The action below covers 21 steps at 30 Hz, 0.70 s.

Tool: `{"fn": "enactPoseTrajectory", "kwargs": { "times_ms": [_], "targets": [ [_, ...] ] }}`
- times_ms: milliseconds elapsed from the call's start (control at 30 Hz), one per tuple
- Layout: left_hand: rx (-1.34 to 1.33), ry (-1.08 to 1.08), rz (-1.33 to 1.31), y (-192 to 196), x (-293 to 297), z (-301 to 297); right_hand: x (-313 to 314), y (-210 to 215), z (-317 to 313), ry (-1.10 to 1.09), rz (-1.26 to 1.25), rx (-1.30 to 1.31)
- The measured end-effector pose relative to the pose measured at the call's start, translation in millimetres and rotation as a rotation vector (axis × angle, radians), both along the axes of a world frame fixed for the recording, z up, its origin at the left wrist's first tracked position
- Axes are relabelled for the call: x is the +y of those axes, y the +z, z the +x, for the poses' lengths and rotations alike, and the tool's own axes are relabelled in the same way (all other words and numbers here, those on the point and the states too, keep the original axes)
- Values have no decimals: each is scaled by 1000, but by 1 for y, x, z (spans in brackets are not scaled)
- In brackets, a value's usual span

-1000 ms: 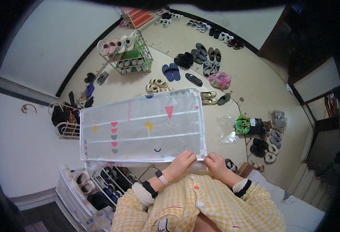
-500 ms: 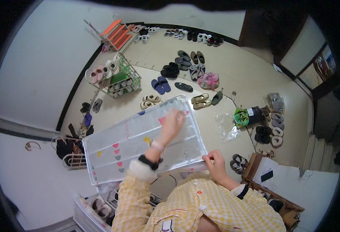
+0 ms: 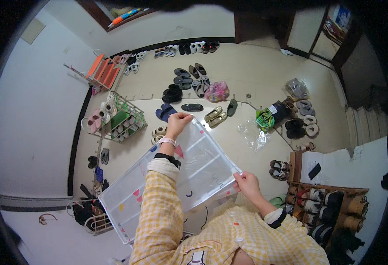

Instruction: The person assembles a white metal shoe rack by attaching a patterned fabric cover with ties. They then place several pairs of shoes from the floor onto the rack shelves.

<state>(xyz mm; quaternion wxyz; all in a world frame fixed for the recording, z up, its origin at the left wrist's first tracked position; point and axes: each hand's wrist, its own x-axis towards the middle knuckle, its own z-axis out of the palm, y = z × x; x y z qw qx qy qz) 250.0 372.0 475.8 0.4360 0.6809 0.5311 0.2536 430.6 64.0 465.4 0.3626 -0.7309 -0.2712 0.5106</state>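
Your left hand [image 3: 177, 123] gripped the far edge of the translucent hanging shoe organizer [image 3: 202, 170], your right hand [image 3: 247, 183] pinched its near corner, holding it spread above the floor [image 3: 255, 79].

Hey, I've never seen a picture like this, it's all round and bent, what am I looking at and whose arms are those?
This comes from a wide fisheye camera worn on a person's head, looking down, which is why straight lines curve near the rim. The arms in yellow checked sleeves coming up from the bottom are the wearer's own. Both hands hold a large translucent white panel with small coloured shapes: the left hand grips its far edge, and the right hand grips the near right corner. Below is a pale floor scattered with many pairs of shoes and slippers, a wire shoe rack at left, a clear plastic bag, and a wooden shoe shelf at right.
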Motion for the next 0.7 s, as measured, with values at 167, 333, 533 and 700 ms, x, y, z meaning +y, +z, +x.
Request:
{"fn": "enactPoseTrajectory", "kwargs": {
  "times_ms": [167,333,533,700],
  "targets": [
    [-20,-31,-179,-1,11,-6,-3,-4,-11,-162,94,203],
    [25,-104,-287,5,24,-8,-7,-4,-17,-227,175,233],
    [205,-280,-242,20,36,-3,-6,-12,-14,-231,136,294],
    [333,-365,-95,28,33,-2,-5,-13,-14,-223,98,284]
  ]
}}
